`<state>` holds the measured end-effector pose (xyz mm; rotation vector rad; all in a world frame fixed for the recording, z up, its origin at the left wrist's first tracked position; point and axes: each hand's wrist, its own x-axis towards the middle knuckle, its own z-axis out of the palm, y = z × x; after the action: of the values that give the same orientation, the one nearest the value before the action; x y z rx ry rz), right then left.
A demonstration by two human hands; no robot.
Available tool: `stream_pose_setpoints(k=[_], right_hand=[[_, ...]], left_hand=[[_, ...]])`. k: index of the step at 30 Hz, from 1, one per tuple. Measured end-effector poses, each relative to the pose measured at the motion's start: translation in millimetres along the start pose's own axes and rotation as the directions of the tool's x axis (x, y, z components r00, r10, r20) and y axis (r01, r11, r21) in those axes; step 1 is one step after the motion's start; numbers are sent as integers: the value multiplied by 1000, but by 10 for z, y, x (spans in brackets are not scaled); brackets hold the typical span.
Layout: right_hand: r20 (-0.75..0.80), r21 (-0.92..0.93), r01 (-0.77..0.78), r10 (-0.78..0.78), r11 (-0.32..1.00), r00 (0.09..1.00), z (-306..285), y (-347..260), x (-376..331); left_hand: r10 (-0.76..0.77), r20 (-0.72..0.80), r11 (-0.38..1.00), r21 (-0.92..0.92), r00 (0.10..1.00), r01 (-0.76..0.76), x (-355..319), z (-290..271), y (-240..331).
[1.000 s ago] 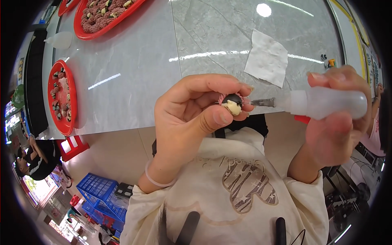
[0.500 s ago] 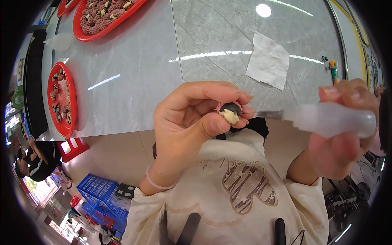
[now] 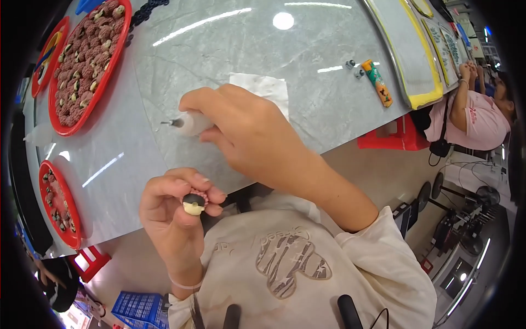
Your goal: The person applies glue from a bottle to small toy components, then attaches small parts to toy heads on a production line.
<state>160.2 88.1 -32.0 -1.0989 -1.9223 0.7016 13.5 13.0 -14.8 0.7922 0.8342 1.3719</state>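
Between the thumb and fingers of my left hand (image 3: 167, 211) is a small round figure piece (image 3: 194, 204), dark on top, cream below, with a bumpy pink part behind it. Farther out over the table, my right hand (image 3: 257, 129) is wrapped round a small translucent white squeeze bottle (image 3: 193, 124). Its thin dark tip points left, apart from the figure piece. Partly behind my right hand lies a white sheet (image 3: 268, 89), cloth or paper.
Red trays stand at left: a large one (image 3: 109, 71) full of pink pieces, a smaller one (image 3: 76, 227) with several figure pieces. An orange-green tube (image 3: 377, 82) lies near the right edge. A person in pink (image 3: 482, 120) works at far right. A red stool (image 3: 392, 137) stands below the table.
The bottle in my right hand has swung from the right, near the figure piece, to out over the table. My left hand still holds the piece. The whole view has shifted.
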Motion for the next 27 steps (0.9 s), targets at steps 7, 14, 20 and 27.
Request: stream_pose_setpoints(k=[7, 14, 20, 27], right_hand=[[-381, -591, -259, 19, 764, 924, -939, 349, -185], [-353, -574, -333, 141, 748, 925, -853, 403, -311], [-356, 315, -208, 318, 926, 879, -693, -119, -306], [102, 617, -149, 110, 772, 989, -443, -329, -407]], left_hand=[[-48, 28, 999, 20, 998, 47, -42, -64, 11], [-44, 114, 997, -55, 993, 51, -109, -49, 12], [-42, 140, 980, -189, 989, 68, -102, -71, -2], [-188, 69, 979, -72, 980, 193, -131, 35, 29]])
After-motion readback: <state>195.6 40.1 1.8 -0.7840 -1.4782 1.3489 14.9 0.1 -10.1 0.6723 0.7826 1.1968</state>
